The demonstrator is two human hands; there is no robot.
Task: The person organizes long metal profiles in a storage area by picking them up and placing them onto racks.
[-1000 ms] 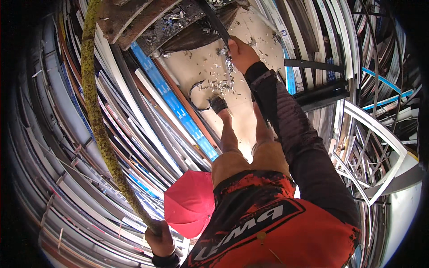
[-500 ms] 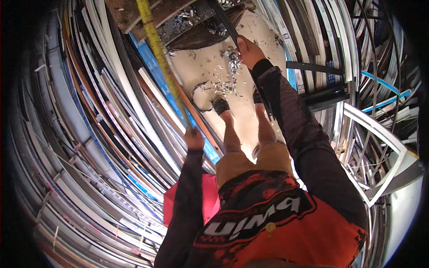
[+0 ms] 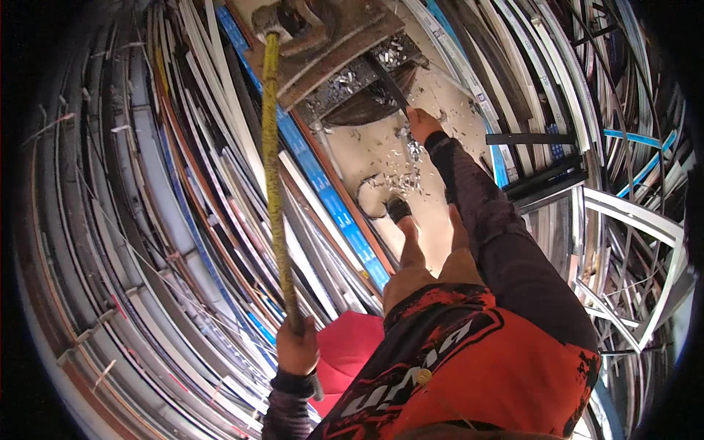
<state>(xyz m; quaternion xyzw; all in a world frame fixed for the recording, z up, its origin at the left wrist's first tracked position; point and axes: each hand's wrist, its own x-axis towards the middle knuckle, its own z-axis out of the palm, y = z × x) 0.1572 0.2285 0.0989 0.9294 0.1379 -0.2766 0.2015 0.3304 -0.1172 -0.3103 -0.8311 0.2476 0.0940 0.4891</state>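
My left hand [image 3: 297, 350] is closed around the lower end of a long yellow pole [image 3: 271, 161] with dark mottling. The pole's far end fits into a pale, worn socket [image 3: 270, 22] beside a brown, curved piece that looks like a broom head, partly cut off by the view. My right hand [image 3: 424, 126] is closed on a dark flat bar [image 3: 389, 84], which reaches into a dark pan-like holder [image 3: 370, 110]. Small shiny metal offcuts [image 3: 345, 86] lie in that holder. More scraps [image 3: 403, 180] are scattered over the beige floor by my feet.
Long strips and profiles in many colours [image 3: 213, 176] are packed densely on my left. More profiles [image 3: 513, 66] stand on my right, near a white frame [image 3: 645, 213] and dark bars [image 3: 546, 180]. A red object [image 3: 348, 345] sits beside my left arm.
My left hand has drawn back toward my body with the yellow pole, which is now more upright with its far end showing. My right hand keeps its hold on the dark bar. The view has shifted.
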